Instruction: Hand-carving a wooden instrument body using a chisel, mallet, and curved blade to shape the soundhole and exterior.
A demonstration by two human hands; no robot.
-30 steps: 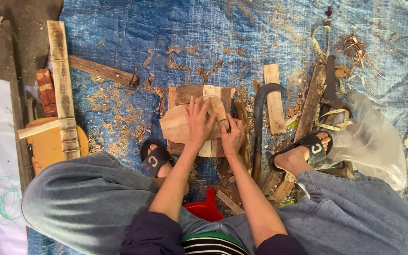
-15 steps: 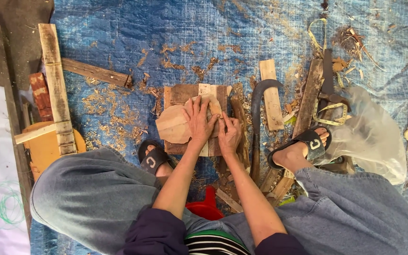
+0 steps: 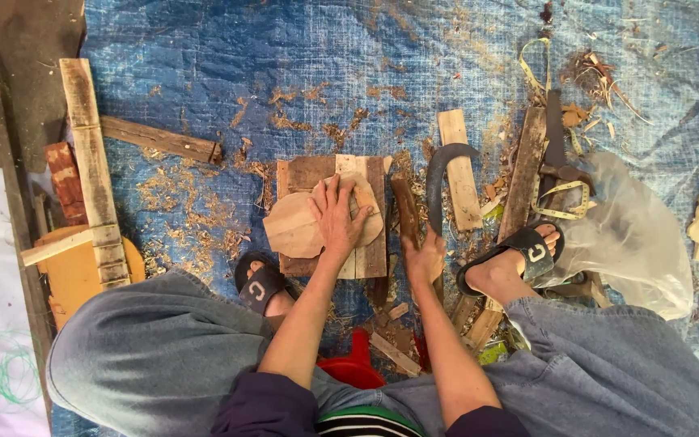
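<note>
Far left of the hands, a long plank lies on the blue tarp, with a round orange board beside its near end and a shorter dark stick angling off toward the middle. Wood shavings are scattered between these and the left hand. That hand lies open, fingers spread and flat, palm pressing down on a pale rounded wood piece, which rests on a block of boards directly in front of the person. Just right of the block, the right hand is closed in a fist around the handle of a curved blade; the dark blade arcs up and away from the fist, and a brown stick stands between the two hands. Right of the blade lies a pale short board, then a darker plank. Further right, a sandalled foot rests near a clear plastic bag.
</note>
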